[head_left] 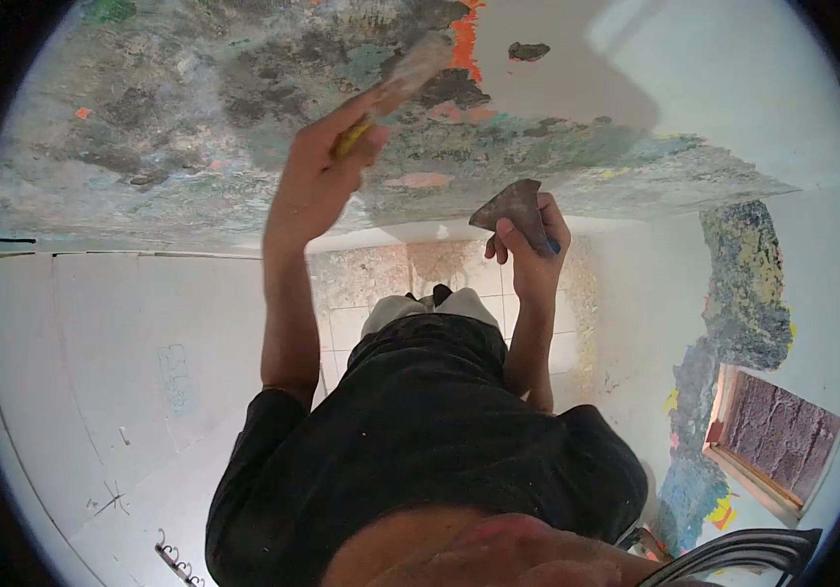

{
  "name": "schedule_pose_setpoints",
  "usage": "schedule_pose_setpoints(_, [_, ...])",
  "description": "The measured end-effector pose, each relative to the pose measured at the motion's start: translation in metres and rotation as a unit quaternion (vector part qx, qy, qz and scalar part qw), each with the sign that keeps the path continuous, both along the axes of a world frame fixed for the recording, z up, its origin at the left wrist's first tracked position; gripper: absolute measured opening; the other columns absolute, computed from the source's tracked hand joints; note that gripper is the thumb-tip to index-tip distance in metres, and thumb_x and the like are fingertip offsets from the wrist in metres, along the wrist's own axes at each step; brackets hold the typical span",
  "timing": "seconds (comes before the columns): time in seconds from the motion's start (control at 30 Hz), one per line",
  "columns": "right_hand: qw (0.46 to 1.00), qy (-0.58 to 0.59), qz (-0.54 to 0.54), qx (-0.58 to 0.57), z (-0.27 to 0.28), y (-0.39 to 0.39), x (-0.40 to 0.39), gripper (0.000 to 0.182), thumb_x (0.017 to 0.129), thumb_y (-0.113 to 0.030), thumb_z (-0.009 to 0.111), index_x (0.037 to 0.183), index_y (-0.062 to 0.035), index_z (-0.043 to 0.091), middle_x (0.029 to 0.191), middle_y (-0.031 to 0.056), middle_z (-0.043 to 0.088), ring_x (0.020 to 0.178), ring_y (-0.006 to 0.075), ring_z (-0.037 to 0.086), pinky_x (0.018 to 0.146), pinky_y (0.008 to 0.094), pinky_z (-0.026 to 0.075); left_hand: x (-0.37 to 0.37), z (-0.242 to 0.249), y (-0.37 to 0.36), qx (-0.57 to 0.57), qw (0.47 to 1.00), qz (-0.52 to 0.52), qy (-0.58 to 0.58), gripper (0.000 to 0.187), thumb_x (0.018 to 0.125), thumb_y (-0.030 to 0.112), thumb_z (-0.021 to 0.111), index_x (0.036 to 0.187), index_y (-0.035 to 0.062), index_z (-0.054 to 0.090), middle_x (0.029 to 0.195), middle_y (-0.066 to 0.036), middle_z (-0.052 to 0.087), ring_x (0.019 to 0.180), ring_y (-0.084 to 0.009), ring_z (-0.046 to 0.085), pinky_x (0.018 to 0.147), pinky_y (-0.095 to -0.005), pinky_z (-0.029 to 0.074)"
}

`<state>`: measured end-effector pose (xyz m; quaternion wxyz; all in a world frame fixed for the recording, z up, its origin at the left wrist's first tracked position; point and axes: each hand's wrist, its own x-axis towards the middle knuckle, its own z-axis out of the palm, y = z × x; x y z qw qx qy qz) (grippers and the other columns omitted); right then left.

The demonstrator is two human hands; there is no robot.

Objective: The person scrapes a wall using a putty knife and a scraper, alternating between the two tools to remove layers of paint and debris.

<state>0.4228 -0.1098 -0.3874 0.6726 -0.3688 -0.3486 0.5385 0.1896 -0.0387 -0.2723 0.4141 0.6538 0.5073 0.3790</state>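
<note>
Head view: the left hand grips a yellow-handled scraper, its blurred blade near the wall's orange patch; the right hand grasps a dark plate. Low blade angles should suit ragged edges.

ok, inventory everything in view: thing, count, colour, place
yellow-handled tool: 1, yellow handle, left hand, blade blurred
triangular blade: 1, grey-brown, right hand
scraped wall area: 1, mottled grey-green, across top
orange patch: 1, orange, top centre
dark spot: 1, dark brown, right of orange patch
scraped strip: 1, mottled grey-green, right
wood-framed opening: 1, tan frame, lower right
floor tiles: several, off-white, centre
blue drawing: 1, faint blue, on white surface, left
hook rack: 1, dark, bottom left
striped band: 1, black-grey, bottom right
shirt: 1, black, lower centre
left hand: 1, bare, upper centre-left
right hand: 1, bare, right of centre
</note>
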Motion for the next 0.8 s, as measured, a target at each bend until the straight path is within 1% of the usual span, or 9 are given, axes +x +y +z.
schedule_pose_setpoints(0.07, [1.000,-0.016,-0.013,0.006,0.002,-0.006,0.004,0.020,0.081,-0.002,0.070,0.092,-0.0023,0.053,0.068,0.0033,0.058,0.050,0.0100,0.053,0.047,0.0267,0.046,-0.008,-0.001,-0.001,-0.038,0.999,0.026,-0.013,0.043,0.095,0.018,0.059,0.138,0.0102,0.052,0.066,0.003,0.045,0.057,-0.0049,0.037,0.051,-0.0221,0.034])
schedule_pose_setpoints(0.17, [0.999,-0.006,-0.028,-0.017,-0.004,-0.005,0.010,0.020,0.081,-0.003,0.070,0.092,-0.0025,0.054,0.068,0.0036,0.058,0.050,0.0100,0.052,0.047,0.0266,0.046,0.014,0.003,0.003,0.006,1.000,-0.014,0.015,0.043,0.095,0.018,0.059,0.137,0.0078,0.052,0.067,0.003,0.046,0.058,-0.0054,0.038,0.052,-0.0229,0.035])
schedule_pose_setpoints(0.27, [1.000,-0.010,-0.027,-0.013,0.000,-0.008,0.012,0.019,0.081,-0.004,0.070,0.091,-0.0027,0.054,0.067,0.0034,0.057,0.049,0.0095,0.050,0.047,0.0272,0.046,0.003,-0.003,-0.003,0.003,1.000,0.021,0.020,0.043,0.095,0.018,0.060,0.137,0.0084,0.053,0.068,0.003,0.047,0.058,-0.0050,0.038,0.052,-0.0230,0.035])
schedule_pose_setpoints(0.37, [0.999,-0.010,-0.038,-0.007,-0.002,-0.005,0.017,0.019,0.081,-0.003,0.070,0.091,-0.0026,0.054,0.067,0.0029,0.057,0.049,0.0088,0.050,0.047,0.0271,0.047,0.002,0.000,-0.006,-0.056,0.995,0.072,0.038,0.044,0.094,0.017,0.061,0.136,0.0085,0.053,0.069,0.002,0.048,0.059,-0.0055,0.038,0.053,-0.0235,0.036])
schedule_pose_setpoints(0.4, [0.999,-0.014,-0.038,-0.011,-0.004,-0.006,0.016,0.019,0.081,-0.003,0.070,0.091,-0.0025,0.054,0.067,0.0028,0.057,0.049,0.0086,0.050,0.047,0.0270,0.047,0.000,0.005,-0.006,-0.026,0.998,0.044,0.037,0.044,0.094,0.017,0.061,0.137,0.0093,0.053,0.070,0.002,0.049,0.058,-0.0056,0.038,0.053,-0.0240,0.036])
schedule_pose_setpoints(0.5, [0.999,-0.017,-0.018,-0.026,-0.002,-0.002,0.012,0.020,0.081,-0.002,0.070,0.092,-0.0024,0.053,0.068,0.0028,0.058,0.049,0.0080,0.050,0.047,0.0269,0.047,-0.001,0.000,-0.015,-0.021,0.996,0.068,0.045,0.044,0.094,0.017,0.061,0.137,0.0079,0.053,0.070,0.003,0.049,0.058,-0.0058,0.038,0.053,-0.0237,0.036])
schedule_pose_setpoints(0.6, [1.000,-0.010,-0.003,-0.005,0.001,0.000,0.009,0.020,0.081,-0.001,0.070,0.093,-0.0024,0.053,0.068,0.0030,0.058,0.049,0.0079,0.050,0.047,0.0270,0.047,0.005,-0.009,-0.007,0.004,0.998,0.049,0.040,0.044,0.095,0.017,0.060,0.137,0.0085,0.052,0.070,0.003,0.048,0.057,-0.0056,0.038,0.053,-0.0234,0.035])
schedule_pose_setpoints(0.7, [1.000,-0.024,0.017,0.000,0.005,0.005,0.003,0.020,0.081,-0.001,0.069,0.094,-0.0021,0.054,0.067,0.0027,0.058,0.049,0.0080,0.051,0.047,0.0265,0.047,0.001,-0.002,-0.012,-0.040,0.998,0.050,0.024,0.044,0.094,0.017,0.060,0.137,0.0084,0.052,0.069,0.003,0.047,0.057,-0.0050,0.038,0.052,-0.0227,0.036])
schedule_pose_setpoints(0.8, [0.999,-0.032,0.023,0.008,0.000,0.005,0.003,0.019,0.082,-0.001,0.069,0.094,-0.0016,0.054,0.066,0.0024,0.058,0.049,0.0081,0.051,0.046,0.0258,0.046,-0.006,-0.011,-0.005,-0.015,0.999,0.016,0.025,0.044,0.095,0.017,0.060,0.137,0.0081,0.052,0.068,0.004,0.046,0.057,-0.0045,0.038,0.052,-0.0225,0.035])
